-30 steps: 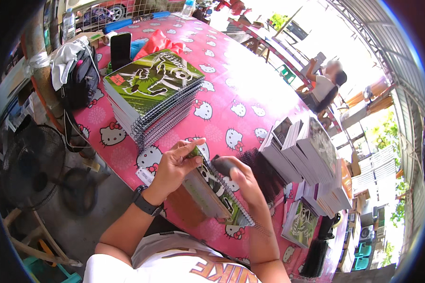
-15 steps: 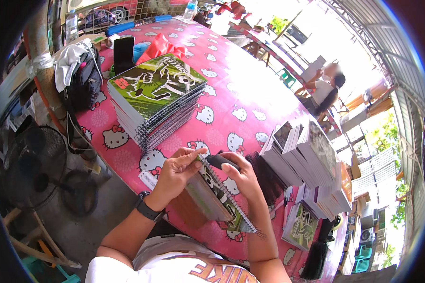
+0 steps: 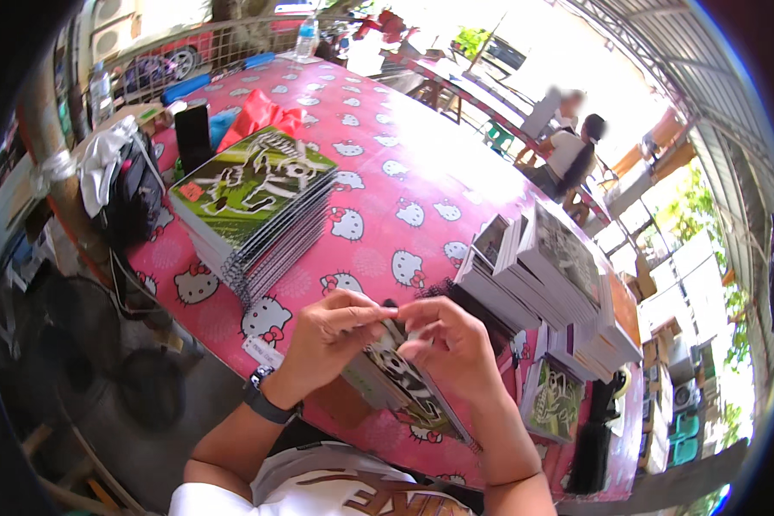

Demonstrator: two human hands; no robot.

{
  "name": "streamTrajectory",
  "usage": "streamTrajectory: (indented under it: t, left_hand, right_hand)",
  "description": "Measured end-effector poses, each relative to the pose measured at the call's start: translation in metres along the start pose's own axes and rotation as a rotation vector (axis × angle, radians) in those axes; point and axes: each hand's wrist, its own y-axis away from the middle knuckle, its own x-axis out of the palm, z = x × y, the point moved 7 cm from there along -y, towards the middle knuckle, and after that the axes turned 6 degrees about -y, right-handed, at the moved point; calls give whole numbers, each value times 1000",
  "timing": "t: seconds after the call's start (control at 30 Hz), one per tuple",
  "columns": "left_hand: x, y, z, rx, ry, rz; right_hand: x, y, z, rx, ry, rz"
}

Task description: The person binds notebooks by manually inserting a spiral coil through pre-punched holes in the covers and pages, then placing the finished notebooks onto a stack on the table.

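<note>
A green-and-black spiral notebook (image 3: pixel 404 374) stands tilted in front of me, its coil edge running down to the right. My left hand (image 3: pixel 335 340) is closed, thumb and fingers pinched at the notebook's upper end. Against its fingertips, the fingers of my right hand (image 3: pixel 449 342) are bent together in a pinch; what lies inside them is hidden. A small dark tip (image 3: pixel 390 303) pokes up behind the meeting fingertips. To the left sits a stack of spiral-bound notebooks (image 3: pixel 254 185) with green covers, coils facing right.
Piles of unbound books (image 3: pixel 525 267) stand at right, beside black coil bundles (image 3: pixel 586 469) and another green-covered book (image 3: pixel 552 404). Behind the stack are a dark phone-like slab (image 3: pixel 193 138) and red cloth (image 3: pixel 262 112). A bag (image 3: pixel 129 185) hangs left; a person (image 3: pixel 568 155) sits farther off.
My right hand has shifted up against the left fingertips. The black tool it held is now mostly out of sight. The view has turned slightly.
</note>
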Motion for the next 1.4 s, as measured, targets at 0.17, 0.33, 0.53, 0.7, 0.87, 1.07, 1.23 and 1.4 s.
streamTrajectory:
  t: [0.17,0.33,0.53,0.7,0.87,1.07,1.23,1.4]
  left_hand:
    - [23,-11,-33,86,96,40]
    - [31,-2,-46,181,-23,-11]
    - [30,-1,-51,140,-46,-3]
    - [42,1,-35,16,213,94]
    - [25,-11,-44,127,154,213]
    - [-92,-42,-65,304,-345,-356]
    - [-224,-65,-23,174,-275,-804]
    - [-254,-53,58,-172,-994,-716]
  right_hand:
    - [-15,27,26,-104,120,-166]
    - [-15,35,31,-8,170,-112]
    - [-11,38,40,-126,254,-158]
    - [-7,34,44,-202,316,-168]
    - [-7,19,57,-264,337,-77]
    - [-48,-13,105,-648,582,-396]
    - [-70,-88,18,-386,-75,-388]
    - [21,-177,-63,-238,2,-233]
